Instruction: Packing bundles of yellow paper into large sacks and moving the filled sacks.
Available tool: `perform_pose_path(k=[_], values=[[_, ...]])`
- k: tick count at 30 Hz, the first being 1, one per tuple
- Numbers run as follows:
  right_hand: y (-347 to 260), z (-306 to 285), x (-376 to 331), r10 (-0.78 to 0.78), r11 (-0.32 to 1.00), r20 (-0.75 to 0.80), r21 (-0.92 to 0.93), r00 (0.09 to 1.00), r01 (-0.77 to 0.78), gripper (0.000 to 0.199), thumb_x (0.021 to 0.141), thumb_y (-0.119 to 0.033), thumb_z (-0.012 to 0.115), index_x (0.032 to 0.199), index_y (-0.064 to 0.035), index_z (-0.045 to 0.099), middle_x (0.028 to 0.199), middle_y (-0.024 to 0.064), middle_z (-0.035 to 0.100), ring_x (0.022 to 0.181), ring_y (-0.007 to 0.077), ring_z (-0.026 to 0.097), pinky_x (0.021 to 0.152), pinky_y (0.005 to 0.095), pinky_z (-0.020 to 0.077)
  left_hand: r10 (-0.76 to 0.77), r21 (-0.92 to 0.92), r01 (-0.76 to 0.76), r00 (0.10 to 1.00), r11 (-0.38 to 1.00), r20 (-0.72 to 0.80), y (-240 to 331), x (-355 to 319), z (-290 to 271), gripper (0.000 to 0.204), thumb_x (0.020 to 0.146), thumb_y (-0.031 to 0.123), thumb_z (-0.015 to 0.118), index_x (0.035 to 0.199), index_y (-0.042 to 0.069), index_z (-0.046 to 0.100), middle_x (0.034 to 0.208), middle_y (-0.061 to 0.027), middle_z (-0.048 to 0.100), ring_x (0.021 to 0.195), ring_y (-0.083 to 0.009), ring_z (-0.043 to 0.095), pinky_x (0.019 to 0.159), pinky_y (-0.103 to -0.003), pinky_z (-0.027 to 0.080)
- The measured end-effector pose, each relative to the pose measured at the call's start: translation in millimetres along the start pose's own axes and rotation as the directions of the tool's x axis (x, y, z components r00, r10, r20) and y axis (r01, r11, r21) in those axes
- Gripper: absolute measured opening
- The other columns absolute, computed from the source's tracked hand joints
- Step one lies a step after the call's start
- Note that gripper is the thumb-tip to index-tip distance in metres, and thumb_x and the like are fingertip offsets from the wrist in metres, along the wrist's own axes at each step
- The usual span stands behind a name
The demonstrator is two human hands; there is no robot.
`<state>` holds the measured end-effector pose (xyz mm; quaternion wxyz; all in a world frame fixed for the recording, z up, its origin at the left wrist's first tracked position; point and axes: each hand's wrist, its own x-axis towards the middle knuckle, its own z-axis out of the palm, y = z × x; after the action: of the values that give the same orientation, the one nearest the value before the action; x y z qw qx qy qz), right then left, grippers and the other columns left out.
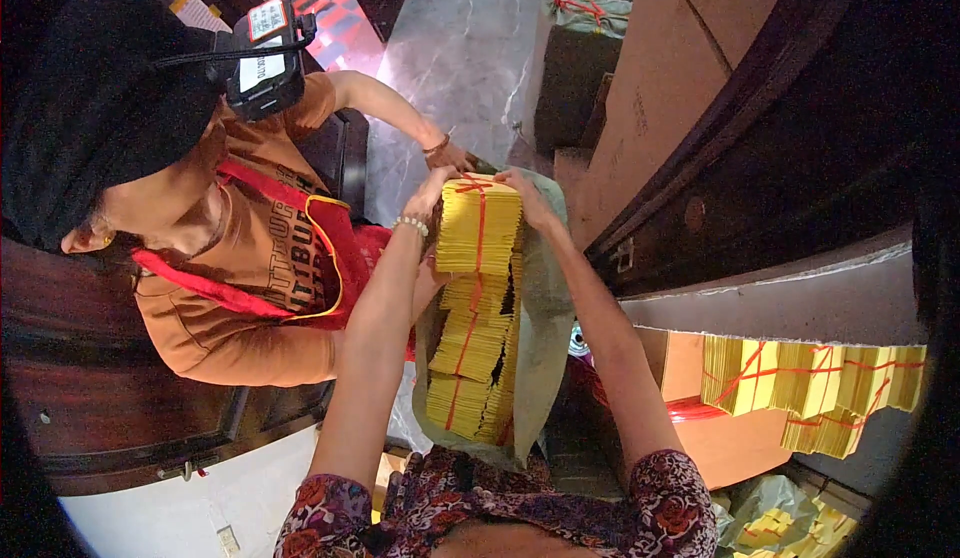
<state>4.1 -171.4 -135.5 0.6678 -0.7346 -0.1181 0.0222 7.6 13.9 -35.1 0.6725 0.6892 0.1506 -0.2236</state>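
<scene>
A thick bundle of yellow paper sheets [478, 226] tied with red string sits on top of more such bundles [468, 358], stacked inside a grey-green sack [545, 318]. My left hand [428, 196] presses against the top bundle's left side. My right hand [528, 198] grips its right side. Another person in an orange shirt and red apron sits at the left; one of that person's hands [448, 155] holds the sack's far edge just behind the bundle.
More tied yellow bundles [815, 383] lie under a white ledge at the right, above an orange box [730, 438]. Dark wooden furniture [760, 138] stands to the right, a wooden chair behind the other person. Plastic bags with yellow paper [790, 528] lie at the lower right.
</scene>
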Motion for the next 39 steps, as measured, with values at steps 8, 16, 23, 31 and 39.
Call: perform_pose_path(k=[8, 16, 23, 31, 39], values=[[10.1, 10.2, 11.2, 0.014, 0.997, 0.093, 0.076, 0.996, -0.021, 0.037, 0.086, -0.025, 0.036, 0.102, 0.0022, 0.056, 0.097, 0.0146, 0.061, 0.093, 0.0257, 0.055, 0.083, 0.0320, 0.0396, 0.107, 0.340, -0.110, 0.994, 0.934, 0.029, -28.6, 30.4, -36.0, 0.039, 0.086, 0.031, 0.041, 0.099, -0.002, 0.058, 0.094, -0.0060, 0.061, 0.084, -0.0133, 0.055, 0.077, -0.028, 0.042], [12.7, 1.7, 25.1, 0.178, 0.977, 0.234, -0.154, 0.956, -0.145, 0.035, 0.088, -0.024, 0.043, 0.112, -0.0003, 0.055, 0.109, 0.0098, 0.058, 0.099, 0.0185, 0.052, 0.090, 0.0310, 0.0377, -0.135, -0.025, 0.136, 0.991, 0.990, 0.021, -33.4, 24.8, -31.3, 0.033, 0.086, 0.025, 0.042, 0.096, -0.002, 0.059, 0.092, -0.0081, 0.063, 0.074, -0.0153, 0.059, 0.069, -0.027, 0.046], [-18.4, 18.2, 23.8, 0.155, 0.939, 0.282, -0.340, 0.947, -0.052, 0.034, 0.088, -0.024, 0.043, 0.109, -0.0005, 0.057, 0.106, 0.0104, 0.060, 0.097, 0.0180, 0.053, 0.086, 0.0313, 0.0402, -0.139, -0.127, 0.146, 0.988, 0.981, 0.067, -32.0, 18.9, -43.1, 0.023, 0.087, 0.019, 0.046, 0.087, 0.000, 0.059, 0.081, -0.0076, 0.063, 0.068, -0.0161, 0.060, 0.060, -0.028, 0.049], [13.6, 14.5, 24.7, 0.169, 0.969, 0.242, 0.135, 0.955, -0.205, 0.034, 0.089, -0.027, 0.041, 0.104, -0.0016, 0.058, 0.103, 0.0088, 0.060, 0.094, 0.0161, 0.054, 0.085, 0.0293, 0.0402, -0.172, -0.077, 0.166, 0.982, 0.983, -0.077, -20.9, 0.0, -20.6, 0.026, 0.080, 0.024, 0.051, 0.087, 0.000, 0.060, 0.080, -0.0091, 0.063, 0.065, -0.0187, 0.060, 0.060, -0.030, 0.047], [-1.3, 32.9, 35.1, 0.228, 0.932, 0.375, 0.185, 0.899, -0.313, 0.037, 0.089, -0.035, 0.039, 0.102, -0.0050, 0.056, 0.095, 0.0030, 0.055, 0.090, 0.0126, 0.047, 0.084, 0.0284, 0.0364, -0.237, -0.359, 0.212, 0.971, 0.909, -0.028, -55.4, 30.4, -56.1, 0.027, 0.083, 0.022, 0.049, 0.095, -0.001, 0.058, 0.091, -0.0128, 0.063, 0.073, -0.0214, 0.061, 0.069, -0.031, 0.049]])
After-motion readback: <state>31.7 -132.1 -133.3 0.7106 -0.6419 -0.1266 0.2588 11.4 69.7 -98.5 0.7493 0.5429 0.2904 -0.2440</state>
